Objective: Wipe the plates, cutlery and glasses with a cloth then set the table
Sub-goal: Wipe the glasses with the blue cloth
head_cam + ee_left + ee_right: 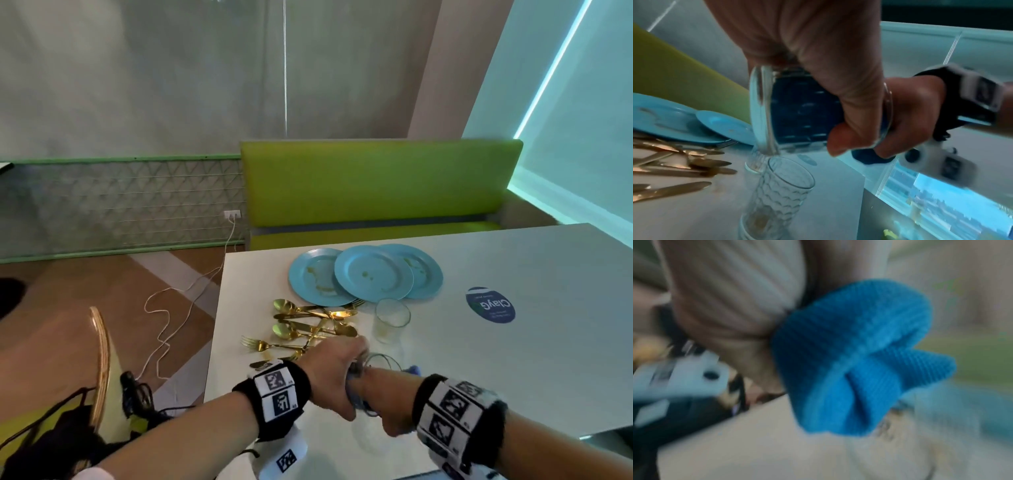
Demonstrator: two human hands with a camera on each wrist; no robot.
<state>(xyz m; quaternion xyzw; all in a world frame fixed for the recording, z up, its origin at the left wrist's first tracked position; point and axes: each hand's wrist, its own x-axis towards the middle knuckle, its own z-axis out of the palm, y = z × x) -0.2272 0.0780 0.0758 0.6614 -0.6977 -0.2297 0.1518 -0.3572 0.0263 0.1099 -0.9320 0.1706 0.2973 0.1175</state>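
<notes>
- Head view: left hand (334, 373) is wrapped round a clear glass (380, 366), held tilted above the near table (513, 359) edge. Right hand (394, 407) pushes into its mouth. Three blue plates (373, 274), stained, lie far; gold cutlery (308, 325) sits left; a second glass (392, 320) stands just beyond.
- Left wrist view: blue cloth (805, 110) fills the held glass, and the right hand's fingers disappear inside it. Another patterned glass stands below.
- Right wrist view: blurred; cloth bunches out past the hand, so the fingers seem curled on it.
- Judgement: the glass-wiping step is under way. Next: twist the cloth, withdraw it, set the glass down.
</notes>
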